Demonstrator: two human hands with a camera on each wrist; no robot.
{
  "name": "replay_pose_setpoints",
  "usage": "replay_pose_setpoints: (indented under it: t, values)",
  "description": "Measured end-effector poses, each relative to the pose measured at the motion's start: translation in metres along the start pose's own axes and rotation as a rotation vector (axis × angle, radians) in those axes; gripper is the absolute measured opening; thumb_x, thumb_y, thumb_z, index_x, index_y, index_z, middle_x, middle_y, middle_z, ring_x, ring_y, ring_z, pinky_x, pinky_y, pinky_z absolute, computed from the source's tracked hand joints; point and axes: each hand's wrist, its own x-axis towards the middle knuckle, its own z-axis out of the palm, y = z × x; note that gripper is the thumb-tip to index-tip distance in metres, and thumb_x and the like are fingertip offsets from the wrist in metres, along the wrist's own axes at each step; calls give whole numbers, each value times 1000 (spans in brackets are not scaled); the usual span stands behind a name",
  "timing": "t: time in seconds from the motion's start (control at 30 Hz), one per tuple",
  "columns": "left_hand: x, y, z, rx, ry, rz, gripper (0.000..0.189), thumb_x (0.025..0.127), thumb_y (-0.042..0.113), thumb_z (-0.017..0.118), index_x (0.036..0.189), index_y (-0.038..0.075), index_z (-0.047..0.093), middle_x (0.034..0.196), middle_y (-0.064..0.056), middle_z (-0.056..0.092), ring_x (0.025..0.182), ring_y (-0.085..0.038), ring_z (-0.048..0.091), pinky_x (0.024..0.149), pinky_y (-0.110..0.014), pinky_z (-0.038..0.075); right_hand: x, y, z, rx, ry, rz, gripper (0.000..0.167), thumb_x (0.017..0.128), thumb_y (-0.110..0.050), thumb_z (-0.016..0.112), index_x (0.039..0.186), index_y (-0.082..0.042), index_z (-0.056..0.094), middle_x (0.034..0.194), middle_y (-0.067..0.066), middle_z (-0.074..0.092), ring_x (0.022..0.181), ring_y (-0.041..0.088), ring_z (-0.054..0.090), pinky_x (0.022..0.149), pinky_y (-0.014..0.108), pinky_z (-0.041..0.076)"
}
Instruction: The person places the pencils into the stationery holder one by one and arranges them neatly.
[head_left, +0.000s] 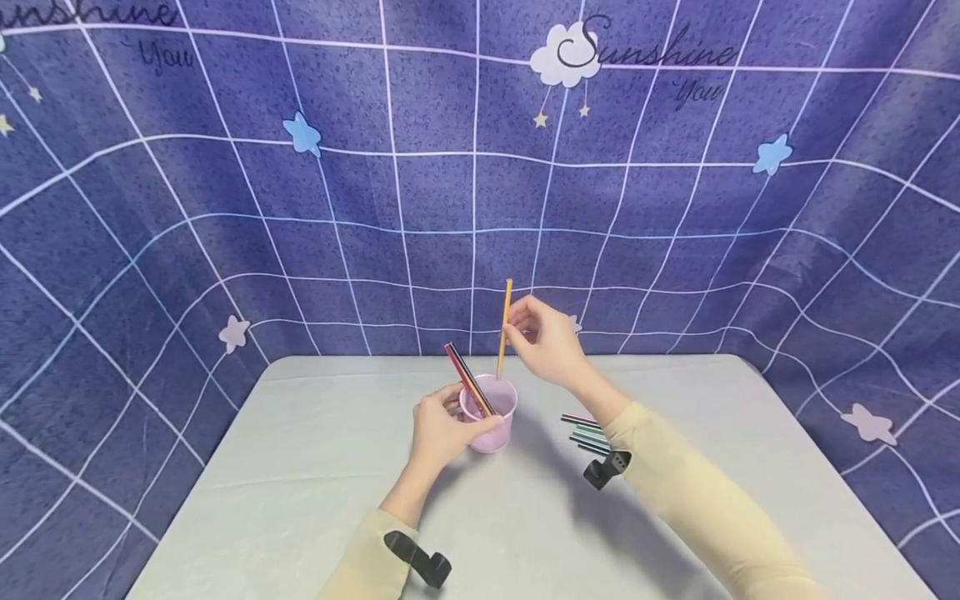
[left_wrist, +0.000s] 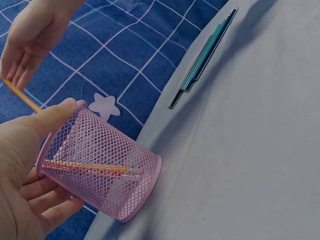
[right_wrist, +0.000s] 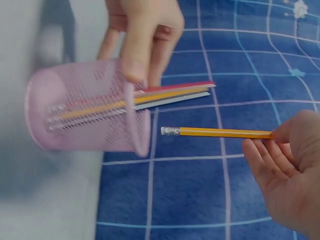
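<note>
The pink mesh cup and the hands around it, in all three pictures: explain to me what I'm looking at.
There is no machine here, just a person's two bare hands. The wide picture comes from a camera on the head, looking forward and down. The other two come from cameras on the wrists, probably the black pieces on the sleeves, so the same scene looks tipped sideways.

The left hand holds the pink mesh cup, with several pencils leaning inside. The right hand pinches a yellow pencil, eraser end toward the cup's opening. On the pale table lie loose pencils, mostly dark and green. Behind hangs a blue grid cloth.
</note>
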Motion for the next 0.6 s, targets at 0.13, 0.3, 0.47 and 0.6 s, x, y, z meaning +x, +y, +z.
replay_pose_setpoints:
  t: [0.13, 0.3, 0.47, 0.6]
  values:
    - [-1, -2, 0, -6, 2, 10, 74, 62, 32, 105, 123, 1, 77, 112, -15, 82, 98, -31, 82, 79, -32, 68, -4, 6, 16, -57, -31, -5, 8, 97, -3, 71, 104, -2, 66, 93, 11, 76, 83, 23, 76, 69, 26, 60]
    - [-3, -3, 0, 0, 3, 14, 74, 62, 33, 105, 123, 2, 77, 112, -14, 82, 98, -29, 82, 78, -28, 67, -12, 17, 34, -119, -87, 2, 7, 96, -3, 71, 101, -3, 67, 92, 10, 76, 87, 22, 76, 78, 31, 65]
    - [-2, -2, -1, 8, 2, 26, 73, 63, 34, 105, 123, 2, 77, 112, -13, 82, 100, -30, 82, 81, -34, 68, -16, 24, 45, -139, -145, 37, 6, 96, -2, 70, 101, -2, 67, 93, 11, 75, 90, 23, 76, 80, 32, 67]
    - [-1, 1, -1, 16, 3, 34, 72, 63, 34, 105, 121, 3, 78, 111, -13, 82, 100, -31, 81, 83, -39, 68, -18, 27, 51, -184, -179, 34, 7, 96, -4, 72, 101, -4, 67, 92, 9, 75, 87, 22, 76, 81, 33, 66]
